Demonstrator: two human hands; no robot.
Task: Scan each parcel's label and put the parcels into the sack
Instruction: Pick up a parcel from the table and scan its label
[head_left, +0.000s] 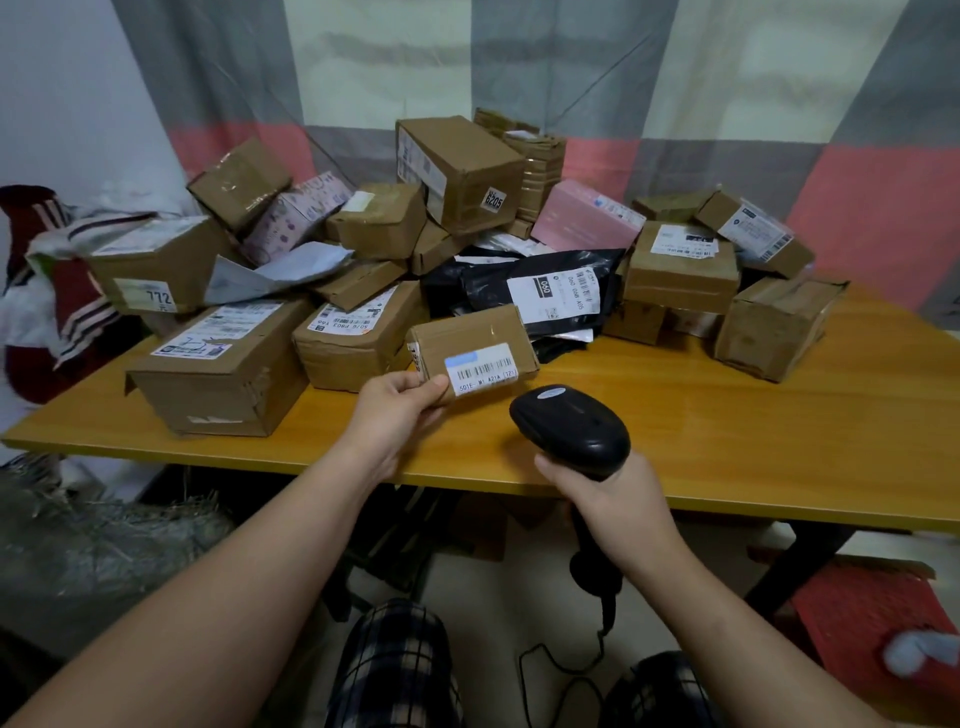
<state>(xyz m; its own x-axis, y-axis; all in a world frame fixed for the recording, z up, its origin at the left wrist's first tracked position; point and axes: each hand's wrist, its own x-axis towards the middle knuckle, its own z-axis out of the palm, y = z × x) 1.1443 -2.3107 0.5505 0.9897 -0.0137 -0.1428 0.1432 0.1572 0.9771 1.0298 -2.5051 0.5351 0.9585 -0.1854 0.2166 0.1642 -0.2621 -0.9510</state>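
My left hand (397, 410) grips a small brown cardboard parcel (470, 338) by its lower left corner, lifted above the table with its white barcode label (480, 370) facing me. My right hand (605, 501) holds a black corded barcode scanner (571, 428) by its handle, its head just right of and below the label. A woven grey sack (104, 540) lies on the floor at the lower left, its opening hard to make out.
A heap of brown boxes (218, 371), a pink box (587, 221) and black poly mailers (550, 291) covers the back of the orange wooden table (727, 426). A red crate (862, 618) stands on the floor at right. The scanner's cable trails down between my knees.
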